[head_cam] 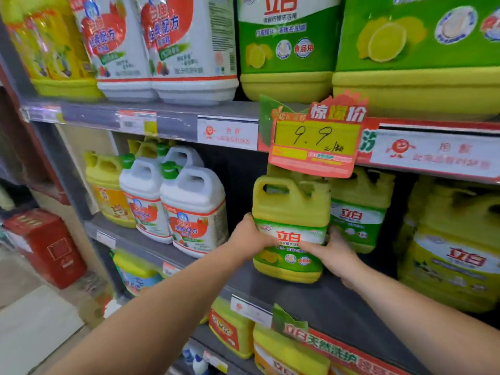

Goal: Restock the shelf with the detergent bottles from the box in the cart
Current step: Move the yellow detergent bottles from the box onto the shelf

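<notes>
A yellow detergent bottle with a green label stands upright on the grey middle shelf. My left hand grips its left side and my right hand holds its right side, thumb across the label. Its cap is hidden behind a red price tag reading 9.9. A second yellow bottle stands just behind it to the right. The cart and the box are out of view.
White jugs stand on the same shelf to the left, with a dark gap between them and the held bottle. Larger yellow bottles sit on the right. More bottles fill the shelves above and below. A red box stands on the floor at left.
</notes>
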`<state>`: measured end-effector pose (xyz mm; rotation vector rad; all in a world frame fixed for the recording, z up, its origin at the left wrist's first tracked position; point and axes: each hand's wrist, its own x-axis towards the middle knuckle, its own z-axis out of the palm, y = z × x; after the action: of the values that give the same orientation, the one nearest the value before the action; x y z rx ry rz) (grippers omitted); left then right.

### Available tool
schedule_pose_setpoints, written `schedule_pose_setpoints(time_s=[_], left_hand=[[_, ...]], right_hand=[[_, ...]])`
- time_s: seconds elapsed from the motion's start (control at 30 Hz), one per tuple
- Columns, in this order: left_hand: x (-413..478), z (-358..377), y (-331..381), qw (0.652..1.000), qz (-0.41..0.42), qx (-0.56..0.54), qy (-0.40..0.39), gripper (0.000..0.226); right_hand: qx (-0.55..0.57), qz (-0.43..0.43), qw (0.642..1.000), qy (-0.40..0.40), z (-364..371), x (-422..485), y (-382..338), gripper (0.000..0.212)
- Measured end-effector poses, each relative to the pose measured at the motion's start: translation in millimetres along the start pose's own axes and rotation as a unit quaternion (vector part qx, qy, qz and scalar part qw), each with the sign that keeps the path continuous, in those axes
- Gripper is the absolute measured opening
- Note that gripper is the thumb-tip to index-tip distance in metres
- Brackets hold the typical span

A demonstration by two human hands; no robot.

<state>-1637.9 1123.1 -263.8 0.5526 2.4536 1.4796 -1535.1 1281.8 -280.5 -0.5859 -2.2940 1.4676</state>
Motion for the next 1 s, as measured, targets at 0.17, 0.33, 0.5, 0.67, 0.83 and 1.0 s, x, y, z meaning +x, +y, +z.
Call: schedule_pose_setpoints(time_s=[0.17, 0.33, 0.5, 0.67, 0.83, 1.0], left_hand=[[15.6, -15.9, 7.6, 0.992, 0.112, 0.051, -0.028, 0.058], [25.8, -63.0, 22.6, 0.853, 0.358, 0.344, 0.160, 0.052], [50.6, -109.8, 2.4, 0.779, 0.299, 0.518, 0.189, 0.059], [58.3, -115.6, -11.2, 0.735, 0.350, 0.541, 0.210, 0.053], [64.3, -112.6, -16.8, 0.726, 0.384, 0.513, 0.250, 0.044], [67.5, -113.7, -19.0, 0.722, 0.393, 0.511, 0.252, 0.039]], right_hand=[[0.003, 0.012, 0.999, 0.051, 10.4, 10.1, 14.5, 0.061], [-0.003, 0.015, 0.996, 0.093, 22.8, 24.3, 15.2, 0.064], [-0.029, 0.010, 0.992, 0.125, 35.6, 41.0, 15.6, 0.069], [-0.076, -0.001, 0.990, 0.115, 39.1, 57.9, 15.4, 0.061], [-0.113, -0.022, 0.987, 0.113, 42.3, 70.7, 11.9, 0.059], [-0.125, -0.016, 0.987, 0.102, 43.3, 76.8, 11.4, 0.063]])
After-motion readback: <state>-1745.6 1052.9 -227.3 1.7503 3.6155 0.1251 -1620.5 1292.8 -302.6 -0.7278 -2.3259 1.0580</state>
